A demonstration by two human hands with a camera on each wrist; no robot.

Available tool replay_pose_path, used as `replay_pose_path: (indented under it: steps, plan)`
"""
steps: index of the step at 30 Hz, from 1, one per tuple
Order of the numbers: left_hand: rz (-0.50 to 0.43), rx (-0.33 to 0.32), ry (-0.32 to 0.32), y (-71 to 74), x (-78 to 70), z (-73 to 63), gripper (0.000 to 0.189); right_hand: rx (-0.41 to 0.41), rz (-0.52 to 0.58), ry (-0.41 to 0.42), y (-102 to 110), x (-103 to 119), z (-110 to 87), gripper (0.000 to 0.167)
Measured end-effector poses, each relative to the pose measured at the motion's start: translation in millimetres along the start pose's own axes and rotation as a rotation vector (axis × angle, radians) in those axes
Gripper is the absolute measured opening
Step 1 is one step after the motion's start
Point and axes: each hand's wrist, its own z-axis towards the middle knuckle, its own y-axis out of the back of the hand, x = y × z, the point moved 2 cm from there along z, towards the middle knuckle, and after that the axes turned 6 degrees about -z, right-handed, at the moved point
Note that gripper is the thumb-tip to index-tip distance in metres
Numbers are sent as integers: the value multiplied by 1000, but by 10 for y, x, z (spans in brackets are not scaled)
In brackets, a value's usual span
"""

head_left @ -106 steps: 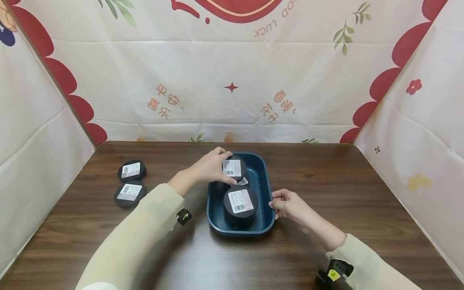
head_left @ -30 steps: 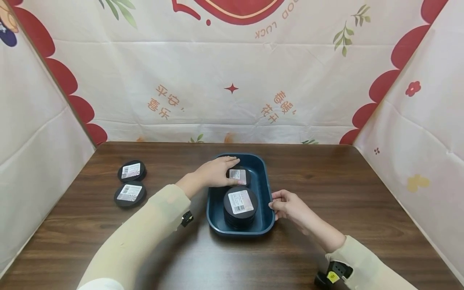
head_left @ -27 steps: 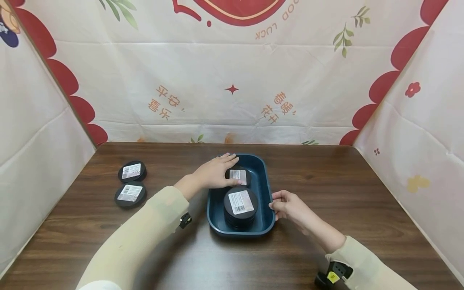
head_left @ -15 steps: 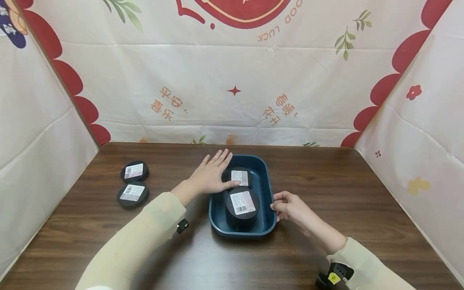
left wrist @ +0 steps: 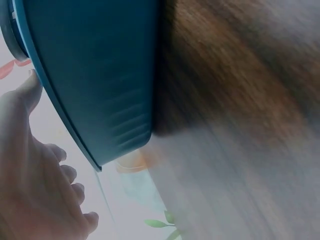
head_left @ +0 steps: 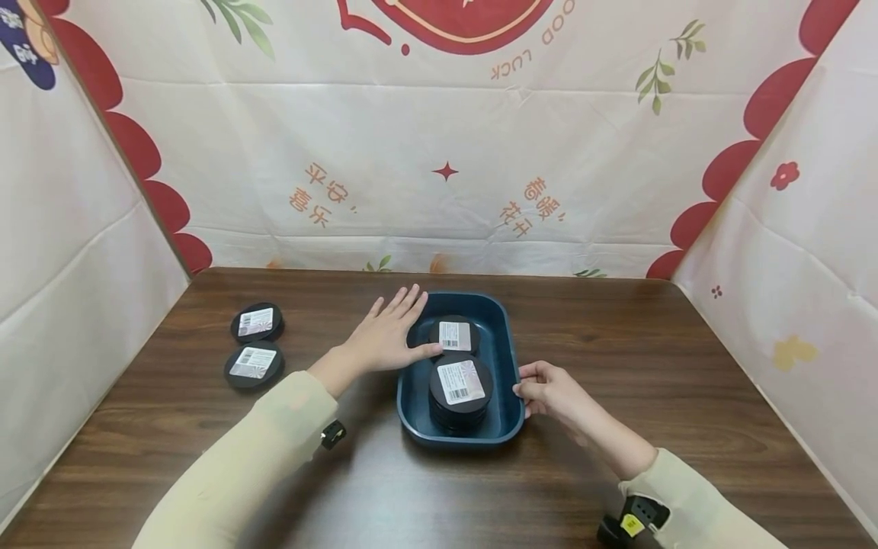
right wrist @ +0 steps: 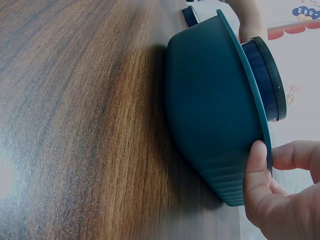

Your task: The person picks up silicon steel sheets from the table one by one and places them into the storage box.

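A dark blue tray (head_left: 490,320) stands on the table, and my right hand (head_left: 559,398) pinches its right rim between thumb and fingers. The right wrist view shows the thumb (right wrist: 256,162) on the outer side of the wall. Inside the tray, a stack of round black tins (head_left: 461,389) with barcode labels sits at the front. Just behind it is another round black tin (head_left: 456,335). My left hand (head_left: 384,335) hovers at the tray's left rim with fingers spread, holding nothing; its thumb tip overlaps the rear tin's edge in the head view.
Two more black labelled tins, a rear one (head_left: 257,322) and a front one (head_left: 254,364), lie close together at the left of the wooden table (head_left: 617,328). Printed white cloth (head_left: 411,122) hangs behind and along both sides.
My left hand lowered a tin into the back of the tray, let go of it, spread its fingers and drew back left. My right hand has stayed on the rim.
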Motion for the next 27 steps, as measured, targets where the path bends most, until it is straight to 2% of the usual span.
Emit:
replay_pose_path:
  steps: [9, 21, 27]
  plan:
    - [-23, -22, 38, 31, 99, -91, 94, 13, 3, 11, -11, -9, 8, 39]
    - [-37, -53, 56, 85, 284, -261, 90, 20, 0, 6, -3, -3, 13, 40]
    - [-40, -49, 65, 93, 340, -317, 90, 26, -5, 7, 11, 6, 4, 40]
